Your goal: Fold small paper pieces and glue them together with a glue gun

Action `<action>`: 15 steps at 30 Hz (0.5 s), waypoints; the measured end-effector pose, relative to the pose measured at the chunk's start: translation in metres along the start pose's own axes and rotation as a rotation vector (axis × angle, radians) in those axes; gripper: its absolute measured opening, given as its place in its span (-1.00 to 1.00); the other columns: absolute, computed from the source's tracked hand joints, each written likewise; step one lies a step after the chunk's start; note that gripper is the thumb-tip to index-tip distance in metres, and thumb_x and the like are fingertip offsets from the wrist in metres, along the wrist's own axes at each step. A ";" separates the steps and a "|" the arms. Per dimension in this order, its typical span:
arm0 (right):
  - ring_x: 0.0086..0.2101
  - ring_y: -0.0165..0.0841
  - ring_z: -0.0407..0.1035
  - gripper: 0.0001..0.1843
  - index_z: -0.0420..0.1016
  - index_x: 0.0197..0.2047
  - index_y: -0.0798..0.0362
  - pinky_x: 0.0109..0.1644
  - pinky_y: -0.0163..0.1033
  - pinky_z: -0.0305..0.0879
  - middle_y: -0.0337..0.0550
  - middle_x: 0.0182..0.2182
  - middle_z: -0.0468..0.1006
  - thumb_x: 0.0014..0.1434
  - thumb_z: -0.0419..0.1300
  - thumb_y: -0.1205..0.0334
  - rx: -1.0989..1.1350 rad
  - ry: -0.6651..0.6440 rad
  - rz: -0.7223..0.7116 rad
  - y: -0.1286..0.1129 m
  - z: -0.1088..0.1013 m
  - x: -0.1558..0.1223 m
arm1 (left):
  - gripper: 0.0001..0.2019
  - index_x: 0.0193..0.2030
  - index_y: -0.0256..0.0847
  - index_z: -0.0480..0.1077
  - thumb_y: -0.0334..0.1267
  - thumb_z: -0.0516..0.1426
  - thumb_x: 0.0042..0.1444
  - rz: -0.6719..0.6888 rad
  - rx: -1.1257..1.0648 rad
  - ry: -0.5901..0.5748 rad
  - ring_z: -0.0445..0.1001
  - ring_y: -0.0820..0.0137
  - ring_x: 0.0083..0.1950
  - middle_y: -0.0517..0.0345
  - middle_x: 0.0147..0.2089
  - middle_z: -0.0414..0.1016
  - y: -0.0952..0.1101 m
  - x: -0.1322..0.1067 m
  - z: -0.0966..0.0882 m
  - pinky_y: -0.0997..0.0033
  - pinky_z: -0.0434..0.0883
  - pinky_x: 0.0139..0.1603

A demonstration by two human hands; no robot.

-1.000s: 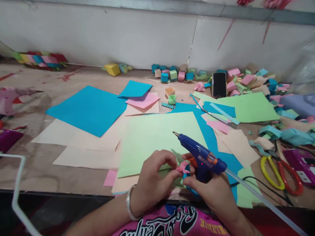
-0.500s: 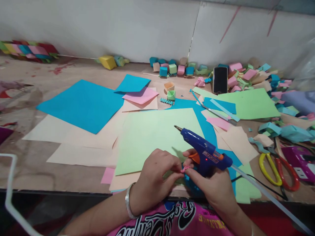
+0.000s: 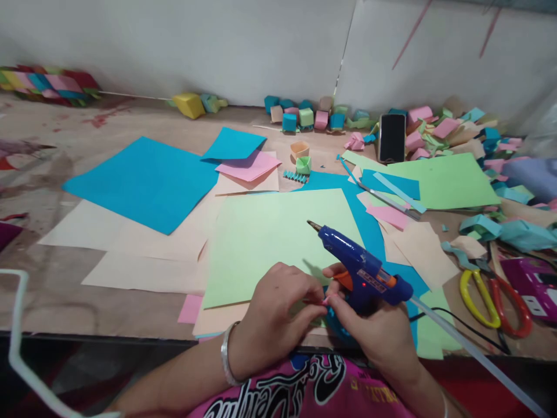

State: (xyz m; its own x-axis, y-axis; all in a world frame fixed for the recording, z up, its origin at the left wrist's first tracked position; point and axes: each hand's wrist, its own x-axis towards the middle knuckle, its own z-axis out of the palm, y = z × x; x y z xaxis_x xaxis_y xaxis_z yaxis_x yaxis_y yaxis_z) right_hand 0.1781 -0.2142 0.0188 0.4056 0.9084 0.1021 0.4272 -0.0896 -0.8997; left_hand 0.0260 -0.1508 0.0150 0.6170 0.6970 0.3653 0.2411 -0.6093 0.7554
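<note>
The table (image 3: 87, 290) is carrying a spread of paper sheets, the large blue sheet (image 3: 143, 183) lying well beyond and to the left of the fingers, and the pale green sheet (image 3: 270, 238) lying just past them, its near edge running under the left hand (image 3: 278, 316).

The glue gun (image 3: 361, 276) is sitting in the right hand (image 3: 374, 334), which is wrapping its lower fingers around the grip while the nozzle is pointing up and away to the left, over the green sheet. A clear glue stick (image 3: 474, 354) is trailing from the back of the gun, away from the fingers to the right. The gun is looking stiff and fairly light, best held by the grip; I would judge the metal tip hot and to be kept off the skin.

The scissors (image 3: 491, 299) are lying well to the right of the fingers, and the phone (image 3: 391, 137) is resting far beyond them by the wall.

The small pink paper piece (image 3: 326, 299) is sitting between the two hands, just below the gun's trigger. The left fingertips (image 3: 315, 293) are pressing together on it, pinching it from the left, and the right thumb and forefinger are touching it from the right. It is looking light, soft and easily crushed, so a gentle pinch at its edges suits it.
</note>
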 end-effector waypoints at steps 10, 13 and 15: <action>-0.16 -0.33 0.54 -0.75 0.50 -0.10 -0.02 -0.06 -0.30 0.50 -0.18 -0.16 0.63 0.14 0.23 0.12 0.090 -0.057 0.139 0.017 -0.022 -0.007 | -0.84 -0.27 -0.16 0.40 -0.36 0.29 0.03 -0.164 -0.024 0.008 0.47 0.42 -0.33 0.26 -0.37 0.51 -0.002 -0.001 -0.002 0.44 0.38 -0.34; -0.16 -0.29 0.54 -0.74 0.49 -0.04 -0.06 -0.06 -0.24 0.49 -0.17 -0.16 0.63 0.21 0.17 0.11 -0.074 -0.063 0.131 0.029 -0.051 -0.005 | -0.77 -0.16 -0.13 0.43 -0.37 0.29 0.02 -0.234 -0.068 0.007 0.53 0.42 -0.33 0.25 -0.36 0.55 -0.004 -0.001 -0.003 0.47 0.44 -0.36; -0.18 -0.23 0.55 -0.72 0.47 0.00 -0.09 -0.11 -0.18 0.51 -0.16 -0.17 0.64 0.22 0.16 0.13 -0.200 0.042 0.054 0.037 -0.077 0.003 | -0.81 -0.19 -0.13 0.44 -0.36 0.26 0.04 -0.235 -0.083 -0.002 0.55 0.43 -0.35 0.25 -0.37 0.57 -0.006 0.000 -0.004 0.51 0.46 -0.39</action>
State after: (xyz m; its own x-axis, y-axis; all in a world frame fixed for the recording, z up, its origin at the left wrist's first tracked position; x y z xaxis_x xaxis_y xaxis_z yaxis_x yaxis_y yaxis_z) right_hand 0.2570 -0.2462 0.0183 0.4639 0.8825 0.0775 0.5541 -0.2208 -0.8026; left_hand 0.0214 -0.1456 0.0126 0.5525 0.8152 0.1737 0.3156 -0.3976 0.8616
